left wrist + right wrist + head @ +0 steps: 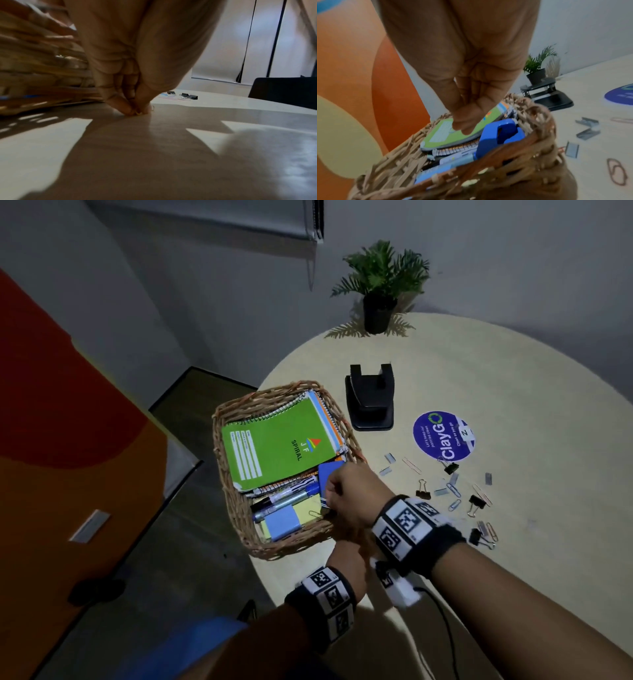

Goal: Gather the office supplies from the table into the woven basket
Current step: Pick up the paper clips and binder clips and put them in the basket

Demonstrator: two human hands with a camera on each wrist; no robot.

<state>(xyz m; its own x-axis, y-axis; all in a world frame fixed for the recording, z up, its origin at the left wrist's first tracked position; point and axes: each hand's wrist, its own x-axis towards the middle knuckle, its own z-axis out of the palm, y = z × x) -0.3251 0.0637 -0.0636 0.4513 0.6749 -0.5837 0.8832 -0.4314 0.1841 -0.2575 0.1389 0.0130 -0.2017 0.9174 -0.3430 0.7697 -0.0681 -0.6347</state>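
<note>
left hand (pixel 130 75) pinches small yellowish item, likely paper clip (pixel 138 113), flat on table (pixel 223 169) just beside woven basket (pixel 236 510) near wall. judgement: lift clip cleanly before raising, carry over rim.

right hand (pixel 346 498) hangs over basket, fingertips bunched; whether it holds anything, cannot tell.

remaining: binder clips (pixel 476 503), staple strips (pixel 385 471), paper clips at 3 o'clock of basket; hole punch (pixel 370 400) at 1 o'clock.

round pale table, dim room, potted plant (pixel 380 289) at far edge.
</note>
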